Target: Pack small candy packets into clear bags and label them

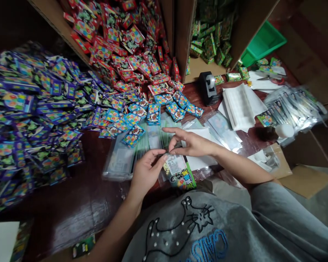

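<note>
The step in hand looks to be fine work at the far edge of a printed bag: perhaps opening its mouth or pressing it closed, and which of the two I cannot tell. The bag lies at the near middle of the worktop, just beyond the person's shirt, its green printed end pointing near and right. The left hand pinches the bag's far left corner between thumb and fingers; the right hand has thumb and a bent finger closed on the same edge, its forefinger stretched out free to the left. The next move seems to call for a steady left pinch while the right fingertips work along that edge without creasing the bag. Just beyond the hands lie blue boxes, with clear sleeves to the left, all within easy reach. Hard to make out are the exact meeting of the fingertips, where fingers cover the rim, and whether anything sits inside the bag behind its pale panel. The purple boxes run out of view at the left, the red boxes at the far side; the green boxes sink into shadow in their carton. On the right, the bottle is blurred and its label unreadable.
</note>
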A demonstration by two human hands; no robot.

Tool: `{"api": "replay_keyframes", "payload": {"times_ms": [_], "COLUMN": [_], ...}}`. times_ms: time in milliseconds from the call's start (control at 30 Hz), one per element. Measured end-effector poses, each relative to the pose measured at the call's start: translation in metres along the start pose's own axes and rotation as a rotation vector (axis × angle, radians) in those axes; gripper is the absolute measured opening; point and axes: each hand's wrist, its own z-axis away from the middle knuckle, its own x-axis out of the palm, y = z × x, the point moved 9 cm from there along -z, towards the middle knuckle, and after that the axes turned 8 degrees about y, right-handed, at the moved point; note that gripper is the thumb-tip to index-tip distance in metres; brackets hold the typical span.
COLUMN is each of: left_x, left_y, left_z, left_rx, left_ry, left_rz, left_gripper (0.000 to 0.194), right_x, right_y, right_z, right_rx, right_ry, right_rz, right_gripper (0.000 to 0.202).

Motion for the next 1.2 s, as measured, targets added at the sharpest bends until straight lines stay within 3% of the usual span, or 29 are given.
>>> {"api": "replay_keyframes", "payload": {"times_ms": [200,367,500,567,633,733,800,867,933,1067,1133,1200], "left_x": [-0.001,0.0,-0.01,-0.03,-0.066,-0.129,-0.149,-0.144,-0.124,-0.08,-0.068,-0.066], "left_y": [0.004,0.01,0.01,0.008,0.01,0.02,0.024,0.02,0.009,-0.025,-0.036,-0.035], "left_z": [0.0,0.003,0.002,0.002,0.004,0.02,0.033,0.044,0.054,0.075,0.079,0.077], "left_rx": [0.014,0.007,0.01,0.011,0.033,0.1,0.11,0.089,0.069,0.072,0.079,0.103], "left_ry": [-0.012,-0.025,0.004,0.053,0.183,0.469,0.565,0.571,0.545,0.408,0.325,0.299], "left_rz": [0.003,0.004,-0.018,-0.023,0.001,0.104,0.204,0.296,0.336,0.189,0.058,-0.014], "left_gripper": [0.039,0.039,0.043,0.045,0.046,0.048,0.056,0.064,0.068,0.056,0.041,0.045], "right_x": [0.001,0.01,0.022,0.024,0.016,-0.015,-0.024,-0.013,0.003,0.005,0.007,0.018], "right_y": [-0.007,-0.022,-0.009,-0.006,-0.014,-0.027,-0.017,0.003,0.019,0.033,0.034,0.03], "right_z": [0.005,0.02,0.011,0.005,0.004,0.017,0.029,0.033,0.03,0.026,0.023,0.019], "right_rx": [-0.16,-0.381,-0.273,-0.214,-0.213,-0.195,-0.09,0.028,0.078,0.067,0.086,0.091], "right_ry": [0.132,0.22,0.132,0.086,0.141,0.457,0.627,0.672,0.695,0.86,0.792,0.604], "right_rz": [0.432,0.698,0.668,0.626,0.553,0.322,0.129,-0.061,-0.23,-0.352,-0.317,-0.224], "right_gripper": [0.086,0.073,0.077,0.083,0.089,0.092,0.095,0.103,0.105,0.086,0.085,0.092]}}
